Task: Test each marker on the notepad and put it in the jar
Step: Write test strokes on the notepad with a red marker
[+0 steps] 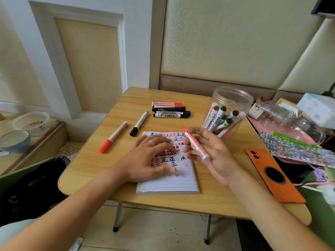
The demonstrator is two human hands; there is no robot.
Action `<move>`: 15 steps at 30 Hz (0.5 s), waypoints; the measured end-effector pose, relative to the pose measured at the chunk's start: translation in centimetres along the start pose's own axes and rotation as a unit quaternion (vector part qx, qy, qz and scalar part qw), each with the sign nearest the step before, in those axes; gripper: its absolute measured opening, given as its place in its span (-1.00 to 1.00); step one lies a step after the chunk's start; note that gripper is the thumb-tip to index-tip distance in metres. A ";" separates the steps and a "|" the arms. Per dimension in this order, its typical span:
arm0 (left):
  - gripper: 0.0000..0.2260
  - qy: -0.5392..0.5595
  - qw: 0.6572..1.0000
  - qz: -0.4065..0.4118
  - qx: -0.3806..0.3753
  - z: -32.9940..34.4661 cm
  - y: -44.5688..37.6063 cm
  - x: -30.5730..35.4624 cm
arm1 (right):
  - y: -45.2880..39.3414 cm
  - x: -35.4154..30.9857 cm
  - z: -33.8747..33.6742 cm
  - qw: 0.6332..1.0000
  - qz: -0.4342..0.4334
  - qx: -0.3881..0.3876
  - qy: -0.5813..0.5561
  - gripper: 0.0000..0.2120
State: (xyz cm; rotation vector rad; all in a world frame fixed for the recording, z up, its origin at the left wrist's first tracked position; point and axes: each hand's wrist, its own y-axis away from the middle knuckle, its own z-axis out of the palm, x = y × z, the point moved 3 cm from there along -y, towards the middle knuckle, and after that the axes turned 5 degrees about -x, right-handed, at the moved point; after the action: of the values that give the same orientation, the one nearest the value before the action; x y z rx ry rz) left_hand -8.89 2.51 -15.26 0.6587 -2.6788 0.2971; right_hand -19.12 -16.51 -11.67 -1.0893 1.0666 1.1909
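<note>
Head view: the left hand [154, 156] presses flat, fingers straight, on the notepad [168, 178]; the right hand [210, 153] pinches a red marker [195, 144] just above the page. Its loose grip could let it slip before the jar [228, 111], far right. Loose markers [170, 109] lie behind, clear of the path; a phone [273, 174] sits rightmost.

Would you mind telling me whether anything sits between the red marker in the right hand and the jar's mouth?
Nothing visible does. The right hand holds the red marker just in front of the jar, whose mouth is open, with no lid.
</note>
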 end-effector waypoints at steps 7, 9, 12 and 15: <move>-0.37 -0.011 1.000 0.006 -0.011 -0.2 0.2 0.3 | 0.2 -0.3 0.6 0.994 -0.050 0.051 0.080 -0.84; -0.38 -0.012 1.000 0.004 -0.022 -0.2 0.3 0.3 | 0.3 -0.2 0.5 0.992 -0.051 0.073 0.090 -0.87; -0.38 -0.009 1.000 -0.003 -0.029 -0.1 0.2 0.2 | 0.6 0.0 0.4 0.990 -0.017 0.079 0.113 -0.93; -0.38 -0.007 0.999 -0.007 -0.033 -0.1 0.2 0.2 | 0.7 0.0 0.8 0.992 0.026 0.046 0.115 -0.91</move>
State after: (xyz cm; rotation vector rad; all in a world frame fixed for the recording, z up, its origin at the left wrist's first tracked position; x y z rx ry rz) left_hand -9.09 2.65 -15.16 0.6629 -2.6834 0.1997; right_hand -19.74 -15.73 -11.60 -1.1532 1.3219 1.0637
